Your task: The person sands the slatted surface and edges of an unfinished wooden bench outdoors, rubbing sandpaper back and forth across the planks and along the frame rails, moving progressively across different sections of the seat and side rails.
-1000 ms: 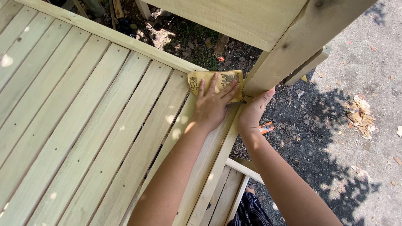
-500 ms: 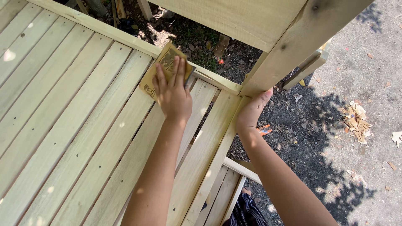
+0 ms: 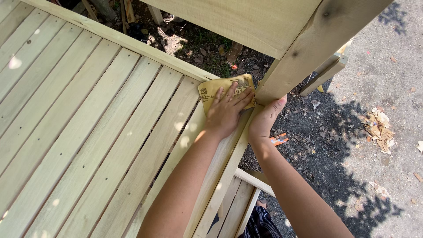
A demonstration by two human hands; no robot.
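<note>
My left hand [image 3: 227,112] lies flat, fingers spread, on a yellow-brown sheet of sandpaper [image 3: 218,90] and presses it onto the far corner of a pale wooden slatted deck [image 3: 88,132], right beside an upright wooden post [image 3: 304,53]. My right hand [image 3: 264,121] grips the outer edge board of the deck at the foot of that post, thumb on top. Both forearms reach up from the lower edge of the head view.
A wide pale board [image 3: 246,22] spans the top, fixed to the post. Beyond the deck edge lie dark soil, dry leaves [image 3: 376,125] and an orange scrap [image 3: 278,140]. Grey pavement fills the right side. Lower slats [image 3: 238,207] sit under the deck edge.
My left hand slid the sandpaper left along the far rail, then back right to the corner by the post. My right hand stayed on the edge board.
</note>
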